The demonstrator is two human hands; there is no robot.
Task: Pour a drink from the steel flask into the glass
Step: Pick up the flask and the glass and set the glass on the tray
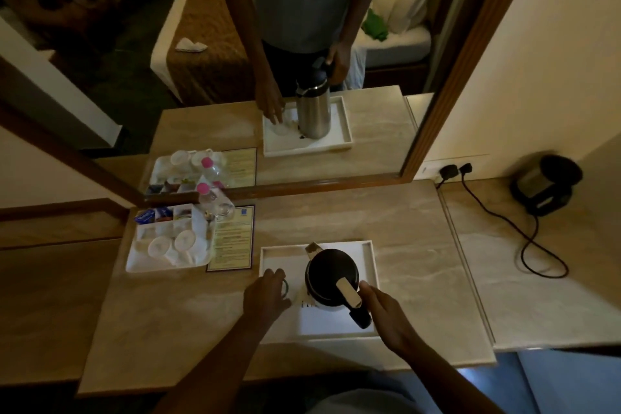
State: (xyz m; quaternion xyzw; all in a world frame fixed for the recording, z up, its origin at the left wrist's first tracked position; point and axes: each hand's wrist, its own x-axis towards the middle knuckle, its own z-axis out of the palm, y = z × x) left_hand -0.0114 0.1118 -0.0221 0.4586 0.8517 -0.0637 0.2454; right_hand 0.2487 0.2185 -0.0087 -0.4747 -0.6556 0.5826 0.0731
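Note:
The steel flask (331,274), seen from above with its black lid and cream lever, stands upright in a white tray (369,255) on the marble counter. My right hand (386,316) is at the flask's black handle, thumb by the lever; the mirror shows the fingers wrapped around that handle. Just left of the flask, in the same tray, is the clear glass (286,287), mostly hidden under my left hand (265,296), whose fingers hold its side and rim. Whether the glass holds any liquid cannot be seen.
A white tray of cups and sachets (134,262) sits at the left, with a pink-capped water bottle (211,200) and a printed card (232,239) beside it. A black kettle (544,185) and its cable (524,239) lie at the right. A large mirror (336,171) backs the counter.

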